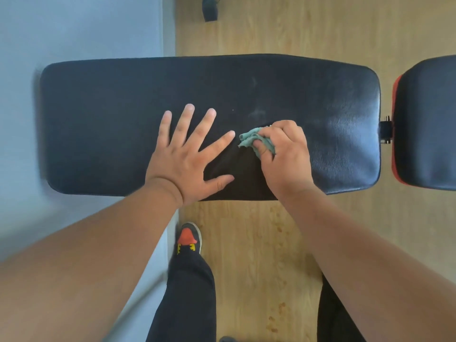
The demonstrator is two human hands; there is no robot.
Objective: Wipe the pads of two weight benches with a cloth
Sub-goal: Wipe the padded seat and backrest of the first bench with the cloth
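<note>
A long black bench pad (103, 99) lies across the view below me. My left hand (190, 159) rests flat on its middle, fingers spread and straight. Just to the right, my right hand (283, 154) grips a crumpled teal cloth (254, 139) and presses it onto the pad. Part of the cloth is hidden under my fingers. A second black pad (427, 124) with red trim shows at the right edge, joined to the first by a metal hinge (386, 130).
Wooden floor (283, 28) lies beyond and in front of the bench. A pale blue wall (74, 25) fills the left side. My leg and shoe (188, 239) stand under the pad's near edge. A dark object (209, 8) sits on the floor at the top.
</note>
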